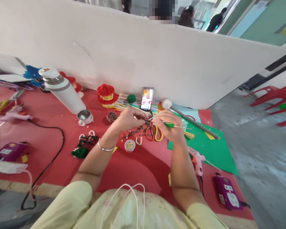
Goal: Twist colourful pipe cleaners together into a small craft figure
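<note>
Over the middle of the red table, my left hand [131, 120] is closed, its fingertips pinching dark yarn [146, 121]. Close on its right, my right hand [169, 124] is closed around a crochet hook with a green handle [169, 125]; the hook's tip end meets the yarn between both hands. Red-and-yellow scissors [158, 133] lie just below the hands. A small round spool [130, 145] rests nearer to me. Behind the hands, a phone [147, 100] leans upright with its screen lit. A ball of dark mixed yarn [112, 117] sits left of my left hand.
At left stand a white bottle [63, 92] and a metal cup [84, 117], with yarn bows [87, 139] nearer. A pink glue gun [196, 160], green sheet [219, 149] and purple power box [227, 192] are at right. A white partition [133, 47] rises behind.
</note>
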Motion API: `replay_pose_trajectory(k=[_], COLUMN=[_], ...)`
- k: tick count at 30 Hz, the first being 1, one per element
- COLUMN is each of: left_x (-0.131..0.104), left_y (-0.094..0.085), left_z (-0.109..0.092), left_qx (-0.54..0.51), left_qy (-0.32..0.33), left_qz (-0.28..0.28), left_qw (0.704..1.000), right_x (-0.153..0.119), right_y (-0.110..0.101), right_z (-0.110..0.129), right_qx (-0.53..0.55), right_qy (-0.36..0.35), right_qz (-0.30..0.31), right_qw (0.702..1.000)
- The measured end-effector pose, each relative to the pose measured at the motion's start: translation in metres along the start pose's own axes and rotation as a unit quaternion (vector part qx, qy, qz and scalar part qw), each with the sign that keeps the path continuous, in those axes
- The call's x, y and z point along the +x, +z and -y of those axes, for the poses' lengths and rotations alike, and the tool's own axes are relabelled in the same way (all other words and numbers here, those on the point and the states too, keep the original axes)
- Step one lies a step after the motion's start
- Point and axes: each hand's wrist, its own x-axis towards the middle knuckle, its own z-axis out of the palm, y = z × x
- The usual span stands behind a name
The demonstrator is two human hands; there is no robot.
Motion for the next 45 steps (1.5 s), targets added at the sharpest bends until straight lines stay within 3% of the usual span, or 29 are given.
replay_pose_trajectory(k=[5,9,12,17,20,27,31,34,37,40,45], left_x=[-0.004,-0.003,-0.001,0.001,0.000,0.000,0.000,-0.001,-0.001,-0.001,0.000], left_y=[-0.005,-0.002,0.004,0.008,0.008,0.007,0.012,0.022,0.028,0.024,0.010], left_z=[-0.008,-0.009,-0.008,-0.006,-0.007,-0.008,-0.008,-0.007,-0.008,-0.010,-0.013], left_qx=[-0.070,-0.213,-0.277,-0.289,-0.301,-0.313,-0.282,-0.312,-0.405,-0.450,-0.422], left_qy=[-0.034,-0.081,-0.101,-0.113,-0.109,-0.077,-0.048,-0.040,-0.109,-0.161,-0.153], left_qz=[0.043,0.070,0.026,-0.003,-0.018,-0.044,-0.095,-0.156,-0.119,-0.066,-0.058], left_qw=[0.996,0.971,0.955,0.951,0.947,0.946,0.954,0.936,0.900,0.876,0.892], right_x=[-0.006,-0.010,-0.010,-0.009,-0.007,-0.006,-0.008,-0.011,-0.015,-0.018,-0.014], right_y=[0.004,0.024,0.034,0.032,0.031,0.033,0.031,0.036,0.044,0.045,0.032], right_z=[-0.020,-0.035,-0.033,-0.021,-0.019,-0.017,-0.013,-0.011,-0.013,-0.019,-0.021], right_qx=[0.174,0.253,0.182,0.007,-0.002,0.063,-0.018,-0.115,-0.165,-0.117,0.028], right_qy=[0.133,0.093,0.020,-0.092,-0.083,-0.073,-0.080,-0.116,-0.163,-0.168,-0.111], right_qz=[-0.050,-0.071,-0.116,-0.125,-0.153,-0.132,-0.134,-0.155,-0.199,-0.204,-0.145], right_qw=[0.974,0.960,0.976,0.988,0.985,0.987,0.988,0.974,0.952,0.957,0.983])
